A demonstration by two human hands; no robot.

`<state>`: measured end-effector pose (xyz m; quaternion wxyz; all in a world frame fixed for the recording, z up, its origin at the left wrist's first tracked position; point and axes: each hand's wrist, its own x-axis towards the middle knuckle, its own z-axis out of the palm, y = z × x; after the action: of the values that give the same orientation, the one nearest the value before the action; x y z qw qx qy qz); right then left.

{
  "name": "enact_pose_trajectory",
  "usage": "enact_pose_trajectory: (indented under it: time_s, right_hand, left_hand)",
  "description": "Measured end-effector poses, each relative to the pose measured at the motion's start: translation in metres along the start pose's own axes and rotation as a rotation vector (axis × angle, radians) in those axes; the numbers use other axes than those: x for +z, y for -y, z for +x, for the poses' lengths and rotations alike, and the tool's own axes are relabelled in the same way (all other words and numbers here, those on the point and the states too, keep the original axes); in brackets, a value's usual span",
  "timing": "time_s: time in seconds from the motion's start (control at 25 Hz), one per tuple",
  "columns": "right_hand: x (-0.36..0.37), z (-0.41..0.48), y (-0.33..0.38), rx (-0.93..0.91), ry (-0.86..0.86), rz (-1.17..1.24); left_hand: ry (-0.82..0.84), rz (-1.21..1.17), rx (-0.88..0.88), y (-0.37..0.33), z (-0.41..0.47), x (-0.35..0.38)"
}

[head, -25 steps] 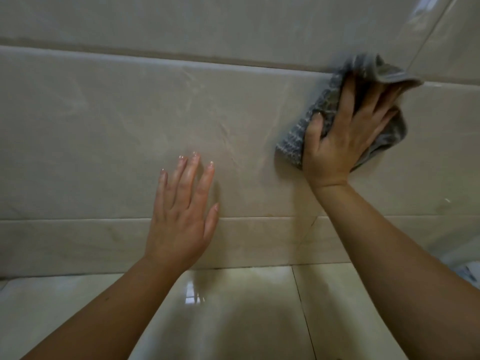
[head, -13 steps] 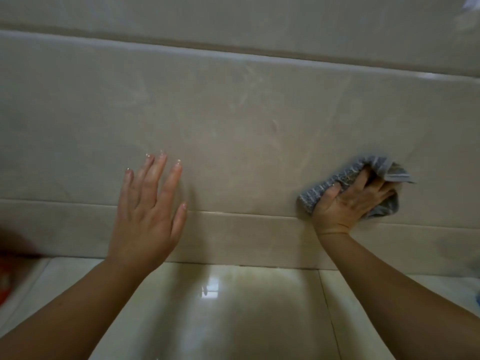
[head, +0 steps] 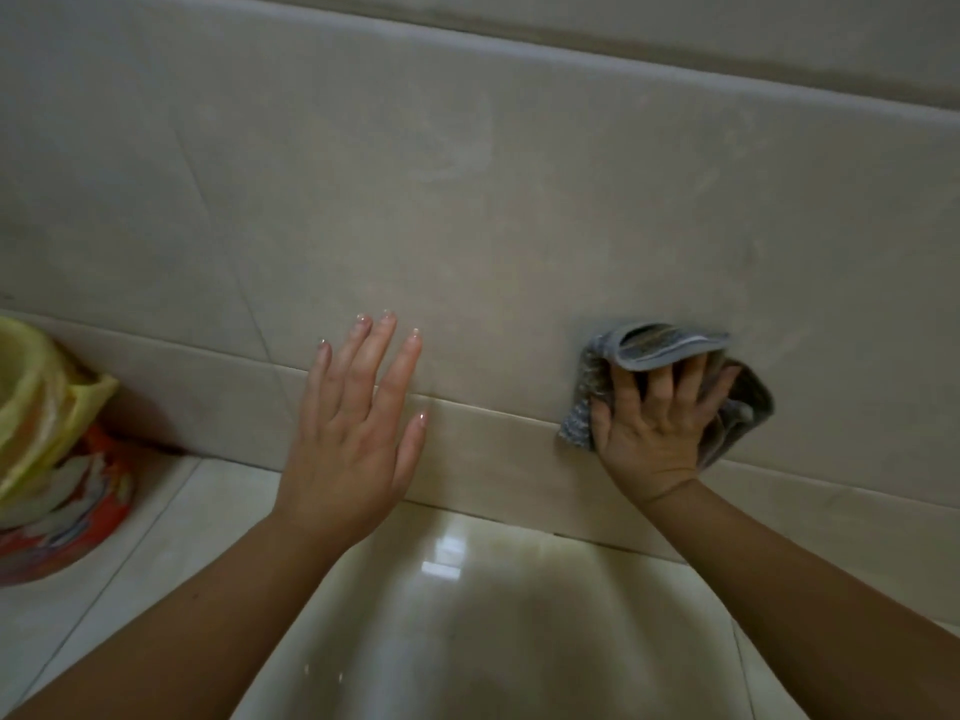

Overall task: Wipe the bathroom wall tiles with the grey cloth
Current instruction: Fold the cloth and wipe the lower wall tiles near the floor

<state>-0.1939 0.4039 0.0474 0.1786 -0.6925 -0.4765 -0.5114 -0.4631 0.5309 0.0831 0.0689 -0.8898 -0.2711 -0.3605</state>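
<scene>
Grey cloth [head: 670, 345] sits bunched against the wall tiles [head: 467, 200], low down where the big tile meets the narrow band [head: 493, 449] above the floor [head: 467, 615]. The right hand [head: 654, 428] presses it there with 4 fingers spread and fairly straight, a loose fold draped over their tips. The left hand [head: 353, 433] lies flat and empty, fingers straight, at the same joint, well apart from the cloth.

Soft, light and limp, the cloth likely slides easily on glazed tile but will crumple or slip out from under a bare palm. A hold over its middle, with the loose fold tucked under, should keep it spread. A yellow bag [head: 41, 376] stands far left.
</scene>
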Motion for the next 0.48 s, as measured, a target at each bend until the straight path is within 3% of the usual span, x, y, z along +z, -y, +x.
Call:
enact_pose_trajectory:
  time_s: [0.28,0.48]
  right_hand:
    - [0.017,0.048,0.121,-0.296,0.122,0.134]
    - [0.014,0.033,0.078,-0.570,0.214,0.051]
  left_hand:
    - [0.034,0.024,0.012,0.020,-0.014,-0.006]
    - [0.046,0.018,0.053,-0.002,0.004,-0.010]
